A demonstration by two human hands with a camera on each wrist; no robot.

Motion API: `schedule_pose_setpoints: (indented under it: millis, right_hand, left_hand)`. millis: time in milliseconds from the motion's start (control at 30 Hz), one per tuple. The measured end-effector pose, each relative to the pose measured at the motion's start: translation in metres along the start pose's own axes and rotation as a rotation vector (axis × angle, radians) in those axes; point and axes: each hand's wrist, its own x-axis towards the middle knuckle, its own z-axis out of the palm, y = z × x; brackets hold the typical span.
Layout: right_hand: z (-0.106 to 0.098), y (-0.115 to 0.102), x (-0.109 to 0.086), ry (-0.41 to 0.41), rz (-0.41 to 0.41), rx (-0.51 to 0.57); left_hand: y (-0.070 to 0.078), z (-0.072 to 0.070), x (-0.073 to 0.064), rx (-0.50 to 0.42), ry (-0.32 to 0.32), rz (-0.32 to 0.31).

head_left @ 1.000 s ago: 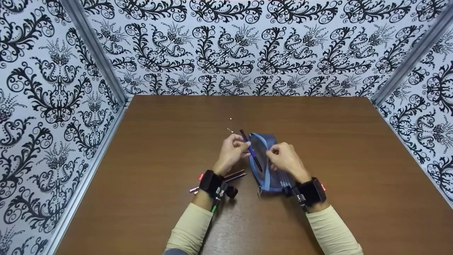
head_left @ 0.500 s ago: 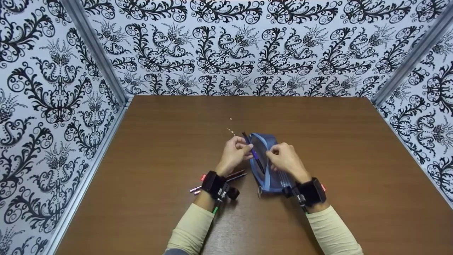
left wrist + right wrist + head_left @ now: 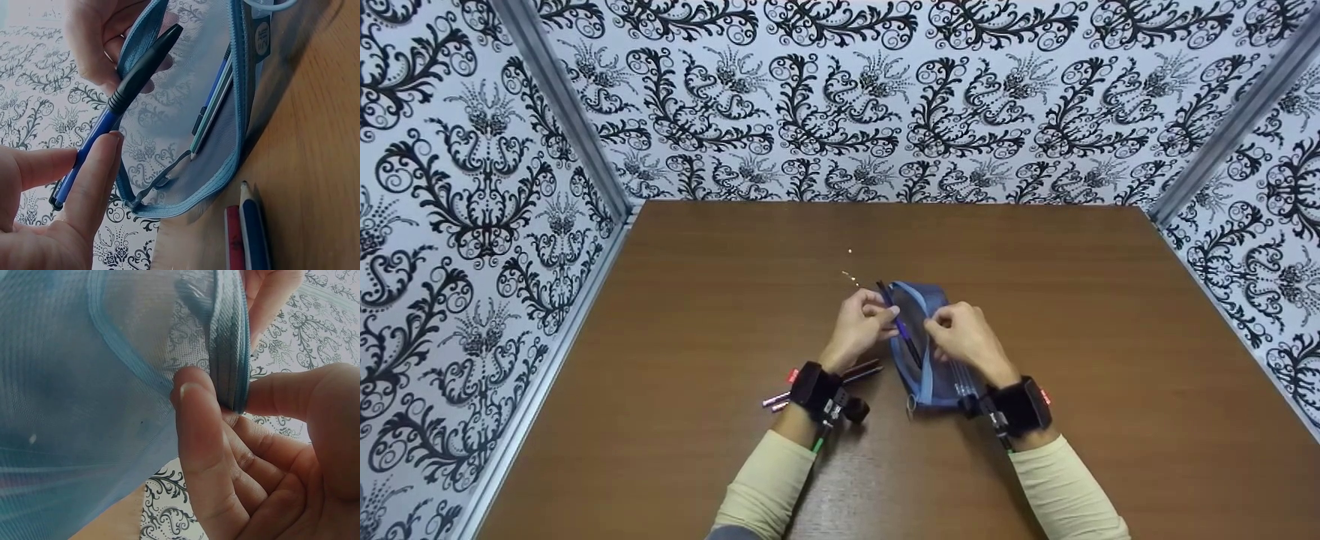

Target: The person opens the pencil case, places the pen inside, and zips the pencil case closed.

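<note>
My left hand [image 3: 859, 322] pinches a blue and black pen [image 3: 135, 81] between thumb and fingers. The pen slants over the unzipped mouth of a blue mesh pencil case [image 3: 941, 391], its black grip end overlapping the opening in the head view. On the case's other side, my right hand [image 3: 971, 335] grips the zipped edge [image 3: 230, 343] between thumb and finger, holding the mouth apart. Through the opening, the left wrist view shows a pencil [image 3: 212, 115] and a dark blue pen inside, lying side by side.
A red pencil [image 3: 234, 239] and a dark blue pencil [image 3: 254, 230] lie on the brown table [image 3: 697, 300], partly under my left wrist in the head view. Small pale bits [image 3: 850, 277] are scattered beyond my left hand. Patterned walls [image 3: 840, 112] enclose the table's back and sides.
My left hand has shifted slightly right and toward me with the pen, bringing its lower end further over the case's mouth. The right hand and case have stayed put.
</note>
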Motion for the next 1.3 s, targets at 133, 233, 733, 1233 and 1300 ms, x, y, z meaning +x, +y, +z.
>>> schedule_pose_setpoints:
  millis: [133, 233, 733, 1233, 1300]
  right_hand:
    - [-0.0006, -0.0008, -0.0001, 0.004, -0.027, -0.008]
    - [-0.0009, -0.0009, 0.0000, 0.006, -0.049, -0.013]
    - [-0.0004, -0.0008, 0.0002, 0.001, -0.020, -0.006]
    - [0.0000, -0.0010, 0.0003, 0.008, -0.019, -0.019]
    - [0.0001, -0.0012, 0.0002, 0.006, -0.017, -0.019]
  left_hand:
    - [-0.0010, 0.0010, -0.0004, 0.002, 0.000, 0.007]
    - [-0.0022, 0.0015, -0.0003, 0.010, 0.001, 0.009]
    - [-0.0040, 0.0046, -0.0010, 0.030, 0.008, -0.013]
    - [-0.0041, 0.0069, -0.0041, 0.042, -0.002, -0.017]
    - [-0.0045, 0.0075, -0.0043, 0.037, -0.005, -0.022]
